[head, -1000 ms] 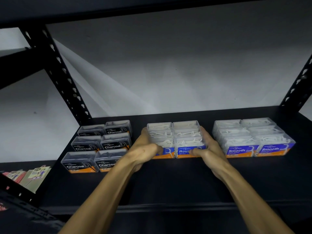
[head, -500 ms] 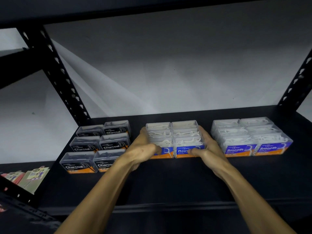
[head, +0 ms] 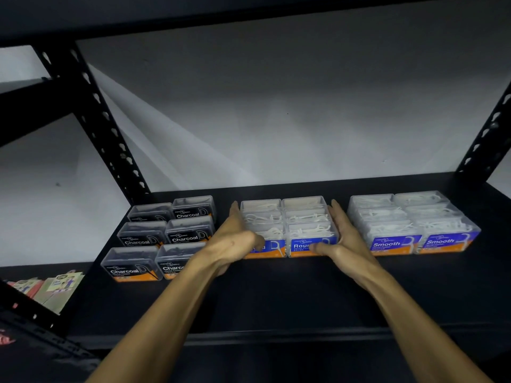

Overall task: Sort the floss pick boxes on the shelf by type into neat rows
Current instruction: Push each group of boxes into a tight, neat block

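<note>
Both hands bracket the middle block of boxes: the left hand (head: 235, 239) lies flat against its left side with straight fingers and the thumb across the front label, and the right hand (head: 341, 239) presses the right side the same way, thumb on the blue label, neither hand curled round anything. That block, the Round boxes (head: 289, 226), sits on the black shelf (head: 276, 294) between the Charcoal boxes (head: 163, 236) on the left and the Smooth boxes (head: 412, 222) on the right, each group two wide and three deep and apart from its neighbours. By my judgement the sorting is nearly done and this is a squaring-up squeeze. The risk lies in pressing unevenly: these light clear boxes could skew, or a middle one could buckle upward out of line; a sideways shove could also carry the block into the Charcoal group, whose front pair already sits forward of the other fronts. The left hand covers most of the front-left Round label and part of a front Charcoal label, so those read only partly. The rear rows' labels are hidden behind the boxes in front. Some coloured packets (head: 47, 288) at lower left are too dim to identify.
</note>
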### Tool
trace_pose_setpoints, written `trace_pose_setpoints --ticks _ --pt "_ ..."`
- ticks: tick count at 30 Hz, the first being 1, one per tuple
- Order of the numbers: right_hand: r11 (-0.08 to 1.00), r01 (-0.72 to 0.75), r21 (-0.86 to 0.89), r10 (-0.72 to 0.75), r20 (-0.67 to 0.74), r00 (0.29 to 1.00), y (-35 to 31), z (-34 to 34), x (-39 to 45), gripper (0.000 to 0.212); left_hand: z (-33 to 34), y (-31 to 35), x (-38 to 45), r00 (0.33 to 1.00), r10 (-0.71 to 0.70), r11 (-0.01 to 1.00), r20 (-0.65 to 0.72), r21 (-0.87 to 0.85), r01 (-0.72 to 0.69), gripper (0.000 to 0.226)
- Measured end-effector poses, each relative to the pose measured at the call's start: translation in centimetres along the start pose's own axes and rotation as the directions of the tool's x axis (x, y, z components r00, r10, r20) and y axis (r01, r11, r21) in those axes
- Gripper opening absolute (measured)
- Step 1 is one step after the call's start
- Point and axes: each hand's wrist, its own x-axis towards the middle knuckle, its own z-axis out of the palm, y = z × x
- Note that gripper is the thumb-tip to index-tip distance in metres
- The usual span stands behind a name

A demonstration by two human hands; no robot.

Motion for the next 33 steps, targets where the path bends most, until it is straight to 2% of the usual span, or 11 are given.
trace_pose_setpoints --ticks 4,7,11,14,16,19,22,25,30,33 --pt "0.996 0.055 -0.073 -0.057 -0.027 0.998 -0.2 -0.1 -0.5 0.103 0.1 0.5 -0.4 0.998 0.049 0.999 -0.025 0.011 -0.049 0.11" --pt "0.962 0.127 -0.243 -0.144 -0.055 0.988 -0.4 0.1 -0.9 0.102 0.0 0.9 -1.2 0.971 0.183 0.98 -0.155 0.107 -0.168 0.103" --pt "0.814 0.296 -0.5 -0.361 -0.037 0.932 -2.0 1.0 -1.3 0.098 -1.1 1.7 -1.8 0.862 0.382 0.916 -0.334 0.261 -0.305 0.07" --pt "0.709 0.425 -0.563 -0.516 -0.003 0.857 -4.2 2.4 -1.1 0.086 -3.6 1.7 -2.0 0.768 0.512 0.834 -0.386 0.436 -0.337 0.047" --pt "0.682 0.47 -0.56 -0.562 0.008 0.827 -5.8 3.7 -0.5 0.073 -6.4 1.3 -1.9 0.769 0.522 0.797 -0.37 0.533 -0.284 0.041" --pt "0.658 0.513 -0.551 -0.596 0.036 0.802 -8.0 6.3 1.1 0.054 -11.2 0.4 -1.3 0.843 0.447 0.726 -0.301 0.672 -0.145 0.042" --pt "0.647 0.533 -0.546 -0.561 0.132 0.817 -9.7 9.2 3.7 0.044 -15.4 -0.3 -0.1 0.922 0.297 0.637 -0.248 0.771 0.003 0.045" --pt "0.665 0.494 -0.561 -0.434 0.248 0.866 -11.0 12.0 6.3 0.041 -18.3 -1.1 1.3 0.971 0.139 0.551 -0.195 0.83 0.088 0.047" --pt "0.664 0.416 -0.621 -0.222 0.368 0.903 -12.0 15.2 9.1 0.042 -20.1 -2.5 2.9 0.997 0.067 0.408 -0.036 0.913 0.006 0.048" --pt "0.662 0.375 -0.65 -0.119 0.402 0.908 -12.3 16.5 9.9 0.047 -20.4 -2.9 3.4 0.998 0.053 0.368 0.033 0.928 -0.05 0.043"
